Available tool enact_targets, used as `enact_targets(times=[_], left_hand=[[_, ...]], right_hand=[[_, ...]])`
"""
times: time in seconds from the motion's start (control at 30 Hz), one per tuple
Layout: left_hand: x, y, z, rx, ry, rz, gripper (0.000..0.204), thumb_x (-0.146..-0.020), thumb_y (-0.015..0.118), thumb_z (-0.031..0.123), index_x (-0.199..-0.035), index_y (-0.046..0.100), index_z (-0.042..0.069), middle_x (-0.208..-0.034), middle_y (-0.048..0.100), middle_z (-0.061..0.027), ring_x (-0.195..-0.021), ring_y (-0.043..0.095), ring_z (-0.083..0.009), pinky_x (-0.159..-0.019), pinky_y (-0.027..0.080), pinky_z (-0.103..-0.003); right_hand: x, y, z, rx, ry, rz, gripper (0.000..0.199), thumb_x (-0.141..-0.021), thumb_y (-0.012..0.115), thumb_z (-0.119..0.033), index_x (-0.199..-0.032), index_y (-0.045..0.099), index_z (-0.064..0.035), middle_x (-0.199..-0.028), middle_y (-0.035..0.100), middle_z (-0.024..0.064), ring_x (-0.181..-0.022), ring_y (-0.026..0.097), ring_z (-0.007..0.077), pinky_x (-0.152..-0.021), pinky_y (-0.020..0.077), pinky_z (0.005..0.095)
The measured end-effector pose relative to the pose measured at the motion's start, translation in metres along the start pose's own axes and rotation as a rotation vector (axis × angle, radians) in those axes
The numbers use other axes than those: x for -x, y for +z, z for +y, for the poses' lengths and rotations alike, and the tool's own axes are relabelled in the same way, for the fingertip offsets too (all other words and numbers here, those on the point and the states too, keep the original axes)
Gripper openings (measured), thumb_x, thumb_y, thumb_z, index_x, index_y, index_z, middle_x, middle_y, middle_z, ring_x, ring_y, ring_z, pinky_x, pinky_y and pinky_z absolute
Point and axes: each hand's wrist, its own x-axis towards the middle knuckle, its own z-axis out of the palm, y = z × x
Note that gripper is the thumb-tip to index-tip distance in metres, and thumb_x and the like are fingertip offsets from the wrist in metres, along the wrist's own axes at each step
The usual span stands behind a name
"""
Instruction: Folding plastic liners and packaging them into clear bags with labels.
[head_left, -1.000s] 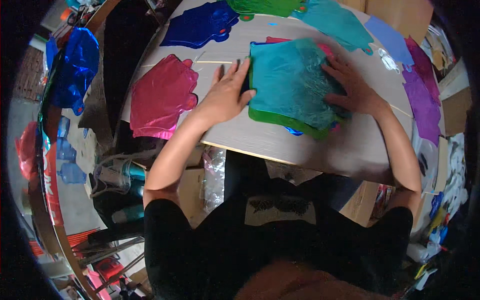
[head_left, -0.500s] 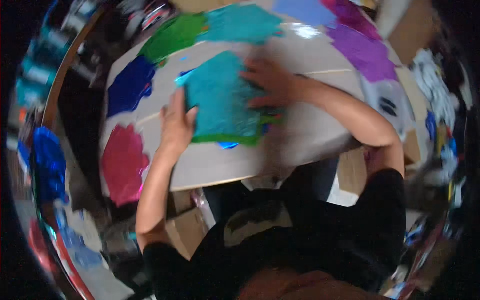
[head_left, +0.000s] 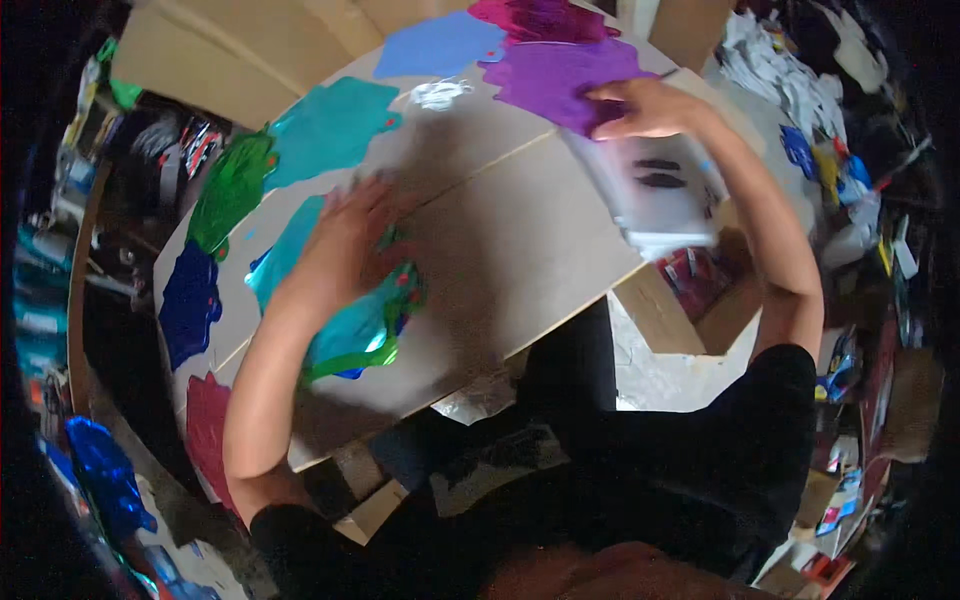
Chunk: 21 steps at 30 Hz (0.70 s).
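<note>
On the cardboard-covered table (head_left: pixel 500 225), my left hand (head_left: pixel 345 240) lies over a small stack of shiny teal sheets (head_left: pixel 350 325), its fingers spread and slightly blurred. A green sheet edge (head_left: pixel 365 360) and bits of blue show under the stack. Further right, my right hand (head_left: pixel 650 108) reaches over the edge of a pile of purple sheets (head_left: pixel 550 75), fingers stretched and thumb apart. Just below that hand is a stack of clear plastic bags (head_left: pixel 660 215) with dark marks on it. Whether the right fingertips touch the purple pile I cannot tell.
Foil-like piles ring the table's far side: dark red (head_left: pixel 208 425), navy (head_left: pixel 188 305), green (head_left: pixel 232 190), teal (head_left: pixel 335 130), light blue (head_left: pixel 440 45) and magenta (head_left: pixel 545 20). White string (head_left: pixel 440 94) lies among them. An open cardboard box (head_left: pixel 660 310) stands below the right edge.
My right hand has left the teal stack and moved right to the purple pile and plastic bags. My left hand has shifted from the stack's left edge onto its top. The view has swung right.
</note>
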Motion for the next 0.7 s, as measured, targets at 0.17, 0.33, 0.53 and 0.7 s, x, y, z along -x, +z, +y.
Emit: enact_targets(times=[0.17, 0.33, 0.53, 0.7], left_hand=[[-0.175, 0.074, -0.003, 0.028, 0.347, 0.159, 0.043, -0.080, 0.056, 0.011, -0.123, 0.060, 0.007, -0.108, 0.065, -0.0221, -0.104, 0.061, -0.0394, -0.094, 0.048, -0.044], [-0.268, 0.097, -0.004, 0.143, 0.439, 0.213, 0.034, -0.086, 0.053, 0.015, -0.118, 0.064, 0.012, -0.107, 0.067, -0.0185, -0.098, 0.064, -0.0392, -0.085, 0.051, -0.044], [-0.307, 0.105, -0.034, 0.206, 0.120, 0.262, 0.024, -0.093, 0.060, 0.020, -0.115, 0.066, 0.016, -0.105, 0.070, -0.0140, -0.097, 0.067, -0.0332, -0.083, 0.051, -0.038], [-0.305, 0.095, -0.009, 0.356, 0.175, 0.270, 0.028, -0.094, 0.061, 0.028, -0.114, 0.065, 0.007, -0.099, 0.069, -0.0168, -0.090, 0.067, -0.0273, -0.083, 0.050, -0.034]], right_hand=[[-0.015, 0.021, -0.038, 0.046, 0.142, 0.041, 0.036, -0.086, 0.060, -0.033, -0.112, 0.065, -0.0085, -0.097, 0.068, 0.0218, -0.091, 0.065, 0.0410, -0.082, 0.0506, 0.0506], [-0.021, 0.001, -0.019, 0.053, 0.085, -0.029, 0.032, -0.083, 0.063, -0.016, -0.114, 0.062, -0.0074, -0.098, 0.066, 0.0224, -0.090, 0.064, 0.0397, -0.075, 0.0491, 0.0479], [-0.003, -0.012, 0.004, 0.022, -0.140, 0.247, 0.025, -0.085, 0.061, -0.023, -0.106, 0.065, -0.0100, -0.086, 0.065, 0.0227, -0.079, 0.062, 0.0432, -0.070, 0.0483, 0.0491], [-0.010, -0.015, 0.032, -0.062, -0.027, 0.254, 0.010, -0.083, 0.065, -0.015, -0.078, 0.067, -0.0067, -0.071, 0.063, 0.0182, -0.066, 0.062, 0.0305, -0.061, 0.0472, 0.0402]])
